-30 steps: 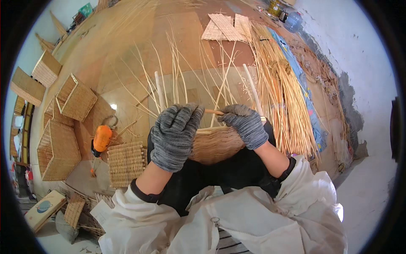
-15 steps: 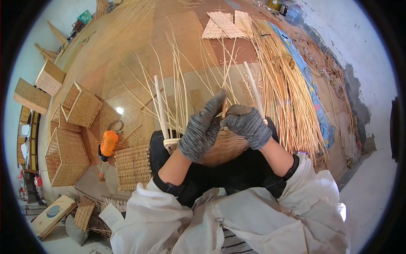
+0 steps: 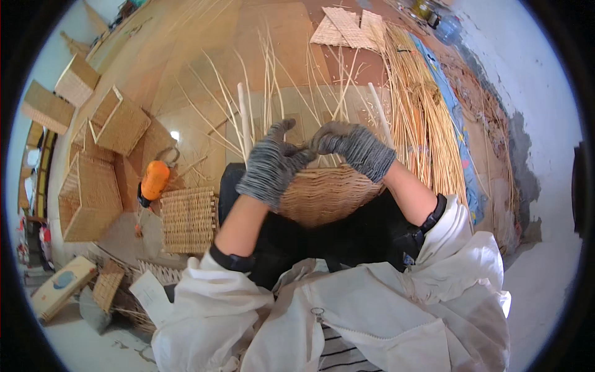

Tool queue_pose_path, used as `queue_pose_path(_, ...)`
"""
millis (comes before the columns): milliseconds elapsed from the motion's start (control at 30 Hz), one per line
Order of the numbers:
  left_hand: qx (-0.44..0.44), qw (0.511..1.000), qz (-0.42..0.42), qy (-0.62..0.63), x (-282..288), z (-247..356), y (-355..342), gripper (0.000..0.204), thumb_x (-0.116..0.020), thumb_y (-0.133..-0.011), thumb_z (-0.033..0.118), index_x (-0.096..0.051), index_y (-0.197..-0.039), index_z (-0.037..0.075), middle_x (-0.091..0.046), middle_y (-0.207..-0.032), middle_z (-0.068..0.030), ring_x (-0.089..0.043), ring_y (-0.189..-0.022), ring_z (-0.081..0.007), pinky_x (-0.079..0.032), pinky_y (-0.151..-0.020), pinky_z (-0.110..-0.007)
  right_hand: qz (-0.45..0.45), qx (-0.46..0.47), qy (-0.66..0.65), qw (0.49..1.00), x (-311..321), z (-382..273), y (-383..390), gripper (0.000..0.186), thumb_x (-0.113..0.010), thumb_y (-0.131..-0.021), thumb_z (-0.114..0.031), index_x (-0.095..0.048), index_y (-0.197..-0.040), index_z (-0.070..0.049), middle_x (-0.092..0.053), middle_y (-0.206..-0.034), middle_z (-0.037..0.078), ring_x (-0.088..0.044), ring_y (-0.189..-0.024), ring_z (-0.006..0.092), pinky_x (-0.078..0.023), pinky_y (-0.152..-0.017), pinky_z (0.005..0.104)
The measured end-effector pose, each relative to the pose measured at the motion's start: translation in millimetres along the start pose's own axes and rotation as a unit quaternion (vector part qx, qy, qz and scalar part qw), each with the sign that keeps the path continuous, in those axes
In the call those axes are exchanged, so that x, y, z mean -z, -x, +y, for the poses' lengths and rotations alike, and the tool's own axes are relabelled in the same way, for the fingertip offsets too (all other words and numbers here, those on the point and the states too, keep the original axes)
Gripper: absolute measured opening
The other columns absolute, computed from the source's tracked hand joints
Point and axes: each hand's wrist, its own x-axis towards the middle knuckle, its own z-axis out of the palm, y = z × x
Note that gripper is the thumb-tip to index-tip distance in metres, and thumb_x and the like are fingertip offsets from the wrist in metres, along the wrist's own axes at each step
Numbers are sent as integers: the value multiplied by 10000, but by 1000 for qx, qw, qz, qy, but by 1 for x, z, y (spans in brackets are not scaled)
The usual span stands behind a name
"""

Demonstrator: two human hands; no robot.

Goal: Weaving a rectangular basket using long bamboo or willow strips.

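Observation:
A woven wicker panel [image 3: 328, 197] rests across my lap, with thin upright rods [image 3: 269, 80] fanning out beyond its far edge. Two thick pale stakes, a left stake [image 3: 244, 115] and a right stake [image 3: 379, 111], flank it. My left hand [image 3: 271, 164], in a grey knit glove, is over the panel's far left part, fingers apart, one pointing away from me and the thumb side reaching toward the other hand. My right hand [image 3: 358, 149], gloved likewise, has curled fingers close to the left thumb; what they pinch is hidden.
Long bundled rods [image 3: 421, 124] lie at the right on blue cloth [image 3: 455, 118]. Flat woven pieces [image 3: 347, 28] are at the back. Left of me are woven boxes [image 3: 93, 198], an orange tool [image 3: 155, 180] and a woven mat [image 3: 188, 220].
My hands, earlier close together around a rod, have drawn apart at the wrists. The left one's fingers have spread, and more of the panel shows. The whole view has shifted slightly.

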Motion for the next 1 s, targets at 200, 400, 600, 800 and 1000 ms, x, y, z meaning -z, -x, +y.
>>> queue_pose_path(200,-254,911,152,-285,24,-50,16,524,-654,-708,282,-460,-1157,96,-590,-880,-201,-577,-840,-301,-433,-806,-324,89,-70,-163,980,-5,12,-4,186,-462,-861,-163,-526,-883,11,-606,-808,105,-602,-741,171,-494,-674,258)
queue_pose_path(400,97,985,121,73,4,-48,32,369,-524,-824,199,-468,-1086,-54,-581,-880,-185,-581,-798,-272,-447,-747,-325,48,-162,-191,967,-9,1,-8,143,-473,-822,-137,-577,-838,-39,-586,-792,81,-590,-743,195,-481,-654,265)
queue_pose_path(600,29,976,120,178,-11,-61,26,510,-542,-808,242,-390,-1164,-91,-572,-884,-226,-582,-805,-290,-452,-725,-328,23,-19,132,991,-15,4,5,150,-456,-827,-154,-576,-849,-65,-585,-828,119,-578,-780,271,-461,-704,320)
queue_pose_path(800,58,984,84,148,-10,-64,33,503,-527,-814,239,-388,-1168,-90,-574,-884,-221,-583,-791,-282,-452,-724,-319,-7,-37,288,957,-46,-13,11,198,-491,-809,-177,-559,-920,-28,-575,-947,118,-556,-876,251,-427,-783,336)
queue_pose_path(1000,26,978,128,164,-14,-69,33,430,-482,-839,196,-408,-1162,-78,-590,-808,-169,-580,-728,-230,-455,-664,-304,112,93,342,928,-3,-49,-15,506,-485,-794,-422,-487,-1095,-15,-487,-1116,188,-450,-1073,304,-344,-909,382)
